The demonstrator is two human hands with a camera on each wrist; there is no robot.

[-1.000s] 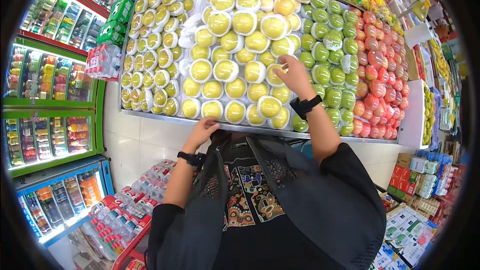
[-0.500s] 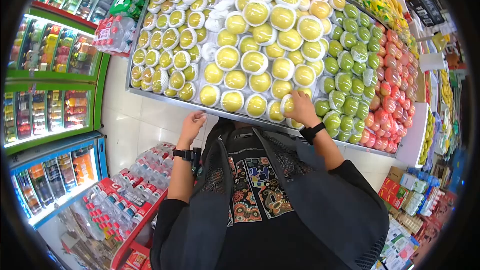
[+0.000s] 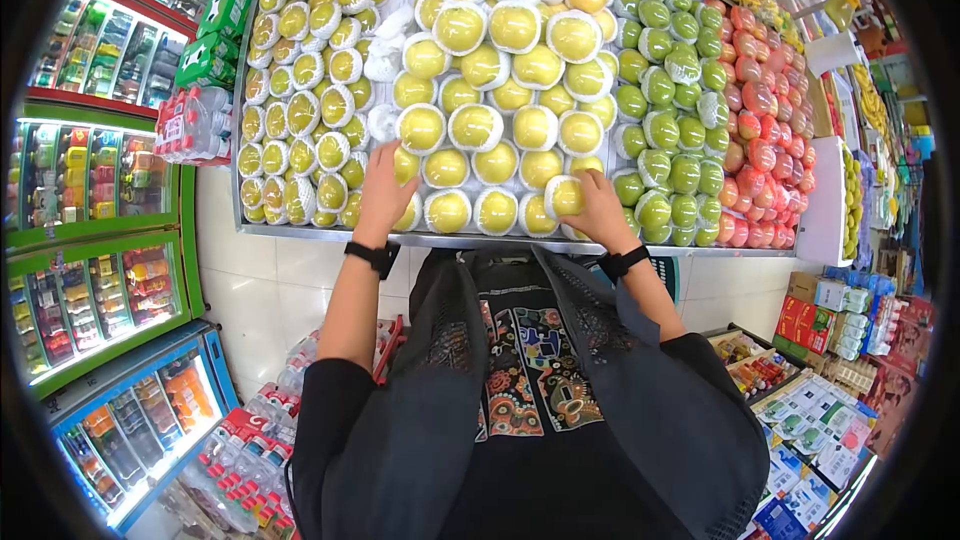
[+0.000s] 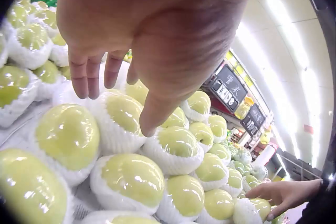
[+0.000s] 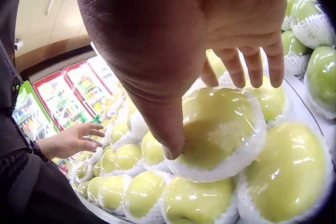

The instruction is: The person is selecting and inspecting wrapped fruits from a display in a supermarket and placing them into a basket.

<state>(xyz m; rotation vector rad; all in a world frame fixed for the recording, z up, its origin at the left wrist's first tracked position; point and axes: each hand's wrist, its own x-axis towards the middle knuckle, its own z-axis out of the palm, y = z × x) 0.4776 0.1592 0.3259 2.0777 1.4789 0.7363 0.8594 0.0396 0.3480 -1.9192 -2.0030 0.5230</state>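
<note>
Yellow pears in clear wrap and white foam nets lie in rows on the stand. At the front right of these rows, my right hand holds one wrapped pear. In the right wrist view, its thumb lies against the near side of that pear, with the fingers at the far side. My left hand is over the front left of the same rows, fingers stretched out. The left wrist view shows its thumb tip right at a netted pear; the fingers hang down, apart from the thumb.
Smaller netted fruit fills the stand's left side. Green fruit and red fruit lie to the right. A metal edge runs along the front. Drink fridges and bottle packs stand at the left.
My left hand has moved from the stand's front edge forward over the pears. The right hand first reached farther in, then came back to the front-row pear, where it stays.
</note>
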